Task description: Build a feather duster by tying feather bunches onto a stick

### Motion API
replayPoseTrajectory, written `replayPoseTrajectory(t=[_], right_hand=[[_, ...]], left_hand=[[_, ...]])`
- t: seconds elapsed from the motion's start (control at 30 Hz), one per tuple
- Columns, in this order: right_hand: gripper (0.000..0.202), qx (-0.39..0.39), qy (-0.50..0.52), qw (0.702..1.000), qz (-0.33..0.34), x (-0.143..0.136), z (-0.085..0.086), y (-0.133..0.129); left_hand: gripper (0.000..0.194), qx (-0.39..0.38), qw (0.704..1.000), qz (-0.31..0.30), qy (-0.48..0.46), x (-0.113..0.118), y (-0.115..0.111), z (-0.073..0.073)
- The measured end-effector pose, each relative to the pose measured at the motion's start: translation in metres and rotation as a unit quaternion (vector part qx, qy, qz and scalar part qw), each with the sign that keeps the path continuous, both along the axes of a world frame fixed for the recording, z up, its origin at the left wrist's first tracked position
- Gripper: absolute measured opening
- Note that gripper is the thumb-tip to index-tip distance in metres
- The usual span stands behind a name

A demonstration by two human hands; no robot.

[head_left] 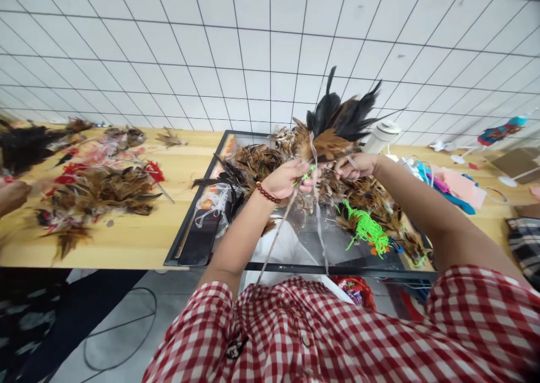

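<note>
My left hand, with a beaded bracelet at the wrist, is closed on the base of a feather bundle. Long black feathers fan upward from it above shorter brown ones. Bright green cord shows at my left fingers, and a pale ribbon hangs down from the bundle toward the table's front edge. To the right of the bundle, my right hand is pinched; a thin pale strand appears at its fingertips, too fine to name surely. Brown feathers lie beneath both hands.
A dark-framed glass panel lies on the wooden table, bearing feather piles, white cord and green cord. A white bottle stands behind. At left, another person's hand is near more feathers. Coloured fabrics lie right.
</note>
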State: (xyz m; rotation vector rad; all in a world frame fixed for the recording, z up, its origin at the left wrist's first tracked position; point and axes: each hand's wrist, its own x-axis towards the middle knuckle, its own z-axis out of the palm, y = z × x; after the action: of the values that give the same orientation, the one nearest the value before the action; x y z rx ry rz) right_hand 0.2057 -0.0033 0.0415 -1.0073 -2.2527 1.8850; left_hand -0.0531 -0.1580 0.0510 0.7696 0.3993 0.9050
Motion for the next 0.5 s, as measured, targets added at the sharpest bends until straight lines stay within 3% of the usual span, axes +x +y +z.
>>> replayPoseTrajectory(t=[0.07,0.13,0.2,0.27,0.37,0.43,0.5], right_hand=[[0.04,-0.067,-0.003,0.998,0.012,0.024,-0.008,-0.007],[0.044,-0.102,0.003,0.995,-0.016,0.047,-0.008,-0.011],[0.042,-0.07,-0.016,0.996,-0.056,0.064,-0.003,-0.012],[0.037,0.012,-0.037,0.995,-0.091,0.069,0.008,-0.014],[0.037,0.132,0.042,0.977,-0.16,0.05,0.02,-0.021],[0.042,0.12,0.117,0.971,-0.169,0.025,0.02,-0.029],[0.041,0.049,0.143,0.977,-0.152,0.0,0.014,-0.034]], left_hand=[[0.027,-0.04,0.999,0.026,0.01,-0.008,0.005,-0.003],[0.027,-0.063,0.996,0.056,0.019,-0.012,0.009,-0.01],[0.03,-0.069,0.994,0.087,0.013,-0.011,0.01,-0.017],[0.03,-0.063,0.993,0.102,0.01,-0.004,0.01,-0.021],[0.03,-0.042,0.993,0.111,0.018,0.01,0.008,-0.021],[0.032,-0.036,0.994,0.107,0.011,0.018,0.006,-0.018],[0.034,-0.035,0.997,0.074,0.0,0.02,0.003,-0.015]])
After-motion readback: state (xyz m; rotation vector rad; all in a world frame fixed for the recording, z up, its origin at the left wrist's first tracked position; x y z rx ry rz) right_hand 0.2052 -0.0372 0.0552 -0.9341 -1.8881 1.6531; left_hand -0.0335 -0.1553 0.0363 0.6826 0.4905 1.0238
